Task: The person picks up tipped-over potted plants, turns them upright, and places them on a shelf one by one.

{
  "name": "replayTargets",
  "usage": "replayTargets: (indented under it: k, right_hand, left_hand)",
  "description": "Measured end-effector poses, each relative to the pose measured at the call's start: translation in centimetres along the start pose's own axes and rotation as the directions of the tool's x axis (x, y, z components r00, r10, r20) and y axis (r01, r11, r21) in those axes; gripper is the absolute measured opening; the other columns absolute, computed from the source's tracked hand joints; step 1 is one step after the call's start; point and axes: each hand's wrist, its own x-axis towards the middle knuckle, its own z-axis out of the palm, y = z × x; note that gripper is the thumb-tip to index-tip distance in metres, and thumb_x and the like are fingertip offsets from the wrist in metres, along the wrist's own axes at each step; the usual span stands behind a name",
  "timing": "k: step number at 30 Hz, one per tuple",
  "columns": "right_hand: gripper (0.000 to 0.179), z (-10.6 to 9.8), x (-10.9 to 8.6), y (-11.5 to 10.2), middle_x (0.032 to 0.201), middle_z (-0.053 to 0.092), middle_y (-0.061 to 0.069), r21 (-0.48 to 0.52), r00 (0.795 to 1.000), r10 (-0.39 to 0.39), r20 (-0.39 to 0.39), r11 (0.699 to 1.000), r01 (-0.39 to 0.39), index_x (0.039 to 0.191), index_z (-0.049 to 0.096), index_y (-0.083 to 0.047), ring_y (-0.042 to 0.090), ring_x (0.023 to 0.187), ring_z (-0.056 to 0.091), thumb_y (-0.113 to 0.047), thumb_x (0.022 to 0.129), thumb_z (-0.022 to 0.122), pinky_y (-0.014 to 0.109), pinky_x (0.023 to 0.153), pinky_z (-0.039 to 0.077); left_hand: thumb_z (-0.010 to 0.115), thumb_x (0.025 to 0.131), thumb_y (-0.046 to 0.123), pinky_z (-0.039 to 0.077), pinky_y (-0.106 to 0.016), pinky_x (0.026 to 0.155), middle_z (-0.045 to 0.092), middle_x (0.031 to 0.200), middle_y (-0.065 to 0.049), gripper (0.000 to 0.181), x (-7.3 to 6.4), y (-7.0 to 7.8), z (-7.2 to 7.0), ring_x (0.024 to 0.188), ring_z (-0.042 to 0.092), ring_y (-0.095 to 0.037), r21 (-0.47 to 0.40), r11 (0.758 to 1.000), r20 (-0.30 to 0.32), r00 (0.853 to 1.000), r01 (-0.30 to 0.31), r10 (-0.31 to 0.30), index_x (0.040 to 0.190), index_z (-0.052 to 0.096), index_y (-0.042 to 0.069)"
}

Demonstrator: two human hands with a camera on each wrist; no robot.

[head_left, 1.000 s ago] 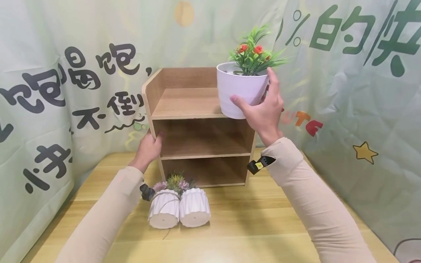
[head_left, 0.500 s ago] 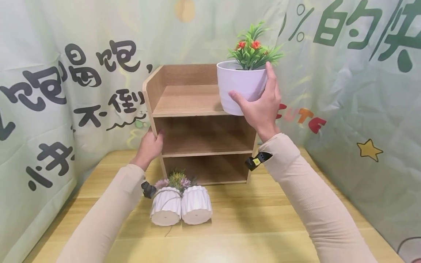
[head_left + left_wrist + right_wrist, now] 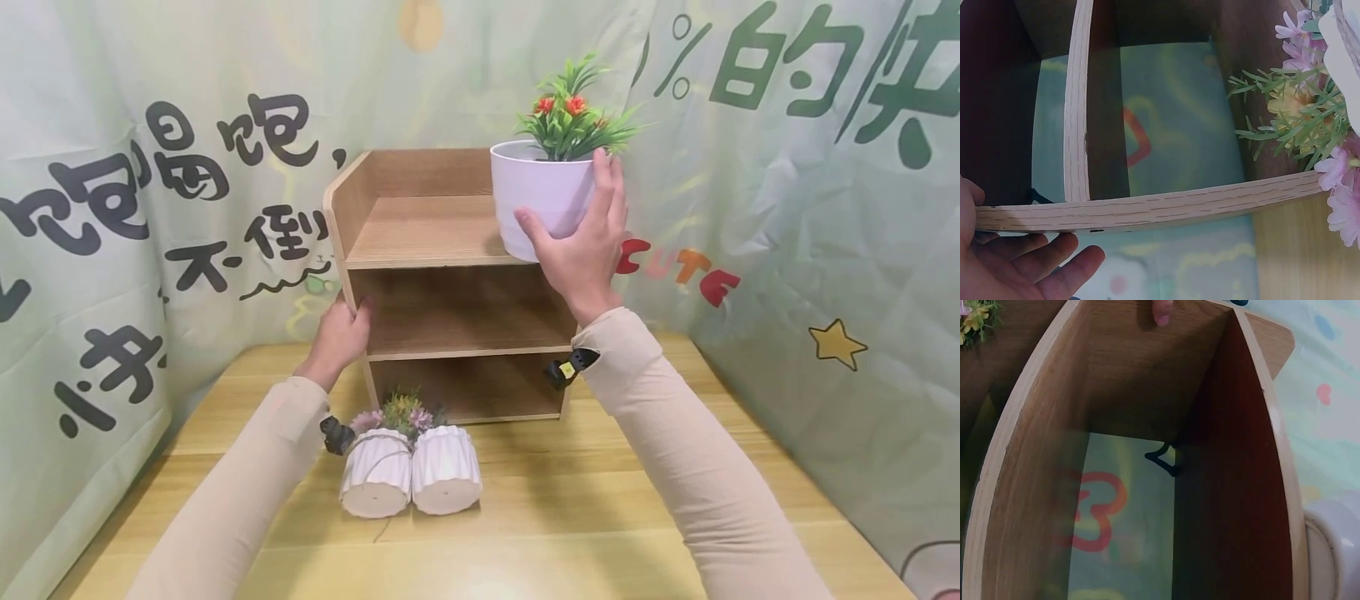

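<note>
A white flowerpot [image 3: 540, 200] with a green artificial plant and red flowers [image 3: 575, 104] is upright at the right end of the wooden shelf unit's [image 3: 423, 232] top level. My right hand [image 3: 585, 258] holds it, thumb on the front and fingers at the right side near the rim. Whether its base touches the board is unclear. My left hand [image 3: 337, 340] grips the unit's left side panel, with its thumb inside. In the left wrist view, the left hand's fingers [image 3: 1054, 250] show outside the panel edge. Part of the pot [image 3: 1341, 537] shows in the right wrist view.
Two white ribbed pots [image 3: 446, 471] lie on their sides on the wooden table [image 3: 600, 533], in front of the unit. Pink and yellow flowers [image 3: 401, 412] point toward it. A printed cloth [image 3: 787, 208] surrounds the table.
My right hand has shifted left and sits further round the front of the pot. The pot has moved slightly left and back over the top board. My left hand keeps its grip.
</note>
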Motion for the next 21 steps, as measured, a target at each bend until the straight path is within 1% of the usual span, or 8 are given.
replayTargets:
  k: [3,8,10,15,21]
  right_hand:
    - [0.092,0.5,-0.2,0.2,0.153,0.032,0.012,-0.012,0.999,-0.034,-0.04,0.999,0.034,0.148,0.034,-0.009,0.014,0.14,0.027,-0.052,0.077,0.074,0.035,0.106,0.033]
    - [0.088,1.3,-0.6,0.6,0.154,0.03,0.015,-0.026,0.991,-0.109,-0.077,0.994,0.107,0.147,0.033,-0.003,0.012,0.142,0.022,-0.049,0.081,0.07,0.033,0.111,0.026]
    - [0.085,1.4,-0.8,0.7,0.155,0.028,0.019,-0.027,0.985,-0.148,-0.085,0.989,0.146,0.146,0.033,-0.002,0.013,0.143,0.021,-0.047,0.083,0.068,0.033,0.111,0.026]
    - [0.076,1.8,-1.1,1.1,0.154,0.024,0.024,-0.033,0.971,-0.212,-0.107,0.977,0.21,0.143,0.035,-0.006,0.015,0.143,0.02,-0.045,0.087,0.065,0.035,0.109,0.03]
    - [0.069,2.3,-1.2,1.4,0.153,0.024,0.028,-0.05,0.959,-0.257,-0.122,0.966,0.252,0.142,0.037,-0.009,0.019,0.144,0.019,-0.044,0.089,0.063,0.039,0.112,0.025]
  left_hand:
    - [0.041,0.103,0.025,0.044,-0.056,0.088,0.055,0.09,-0.029,0.035,0.0,0.0,0.0,0.092,0.053,-0.043,0.002,1.0,-0.005,1.0,0.001,-0.001,0.115,0.047,-0.007]
    - [0.042,0.103,0.025,0.043,-0.056,0.09,0.056,0.093,-0.03,0.035,0.0,-0.1,0.0,0.094,0.054,-0.043,-0.005,1.0,-0.013,1.0,0.003,-0.003,0.116,0.048,-0.007]
    - [0.042,0.103,0.025,0.043,-0.056,0.089,0.056,0.092,-0.03,0.035,0.0,0.0,0.1,0.094,0.054,-0.042,-0.008,1.0,-0.012,1.0,0.005,-0.005,0.116,0.048,-0.007]
    - [0.041,0.103,0.025,0.044,-0.055,0.088,0.054,0.088,-0.027,0.036,-0.1,0.1,0.0,0.091,0.053,-0.042,-0.009,1.0,-0.006,1.0,0.001,-0.002,0.117,0.047,-0.008]
    - [0.04,0.103,0.026,0.045,-0.053,0.082,0.049,0.077,-0.02,0.035,-0.2,0.2,0.0,0.087,0.053,-0.041,-0.011,1.0,-0.001,1.0,0.011,-0.011,0.113,0.047,-0.007]
